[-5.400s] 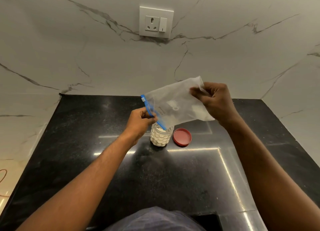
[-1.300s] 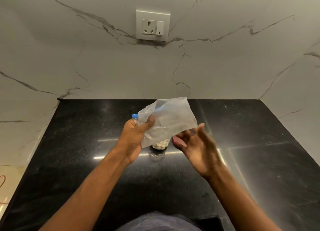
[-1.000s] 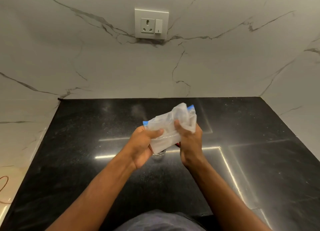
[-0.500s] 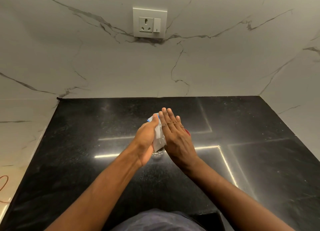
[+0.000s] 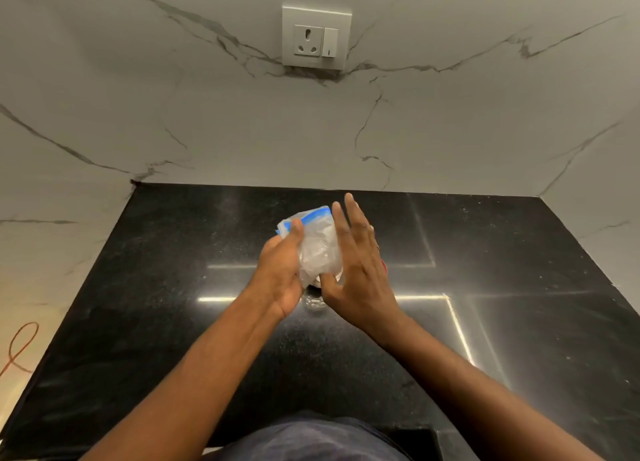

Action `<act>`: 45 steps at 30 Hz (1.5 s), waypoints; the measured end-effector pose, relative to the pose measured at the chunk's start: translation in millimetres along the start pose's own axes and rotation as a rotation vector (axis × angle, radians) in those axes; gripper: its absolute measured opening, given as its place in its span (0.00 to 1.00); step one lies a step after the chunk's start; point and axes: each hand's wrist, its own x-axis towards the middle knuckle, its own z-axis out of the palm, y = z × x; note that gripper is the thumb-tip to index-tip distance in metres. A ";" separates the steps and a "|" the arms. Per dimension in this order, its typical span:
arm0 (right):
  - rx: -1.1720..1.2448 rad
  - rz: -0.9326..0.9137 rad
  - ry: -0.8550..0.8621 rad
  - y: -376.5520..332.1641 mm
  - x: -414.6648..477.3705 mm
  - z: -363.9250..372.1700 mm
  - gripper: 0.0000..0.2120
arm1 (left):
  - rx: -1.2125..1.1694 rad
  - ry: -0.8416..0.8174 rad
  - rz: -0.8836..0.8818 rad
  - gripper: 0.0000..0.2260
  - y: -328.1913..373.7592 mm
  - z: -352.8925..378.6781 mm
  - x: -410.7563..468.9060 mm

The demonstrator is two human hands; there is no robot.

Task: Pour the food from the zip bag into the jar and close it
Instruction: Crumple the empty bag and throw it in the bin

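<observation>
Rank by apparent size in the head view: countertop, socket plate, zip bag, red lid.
1. countertop
2. zip bag and socket plate: look about alike, the bag partly hidden
3. red lid: only a sliver shows

jar: was mostly hidden behind zip bag, left hand and right hand
lid: only a red sliver was seen
left hand, fingers: were concealed behind zip bag
orange cord: was cut off by left edge

Soft, dimmish indoor light. Thin light strips glaring across glossy black stone worktop. Wide-angle lens bowing white veined marble wall at edges.
</observation>
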 end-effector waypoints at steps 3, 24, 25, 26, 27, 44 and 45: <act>0.502 0.198 -0.019 -2.3 -11.8 -4.0 0.43 | 0.001 -0.001 0.044 0.14 4.0 -4.3 0.0; 1.203 0.531 -0.525 -88.6 -30.2 81.4 0.16 | 0.279 0.508 0.417 0.11 34.1 -158.6 -98.2; 1.211 0.517 -0.549 -98.2 -35.6 89.5 0.16 | 0.269 0.523 0.420 0.12 37.0 -171.7 -105.2; 1.209 0.504 -0.558 -111.4 -41.0 99.7 0.14 | 0.260 0.538 0.423 0.13 40.3 -188.3 -113.7; 1.206 0.503 -0.559 -128.3 -46.6 112.9 0.13 | 0.252 0.552 0.423 0.13 44.2 -209.1 -124.5; 1.154 0.966 -0.563 -413.5 -139.6 396.5 0.05 | 0.266 0.922 0.159 0.04 69.9 -618.3 -256.1; 1.117 1.002 -0.558 -416.5 -142.9 418.3 0.04 | 0.279 0.927 0.132 0.04 64.7 -636.2 -254.0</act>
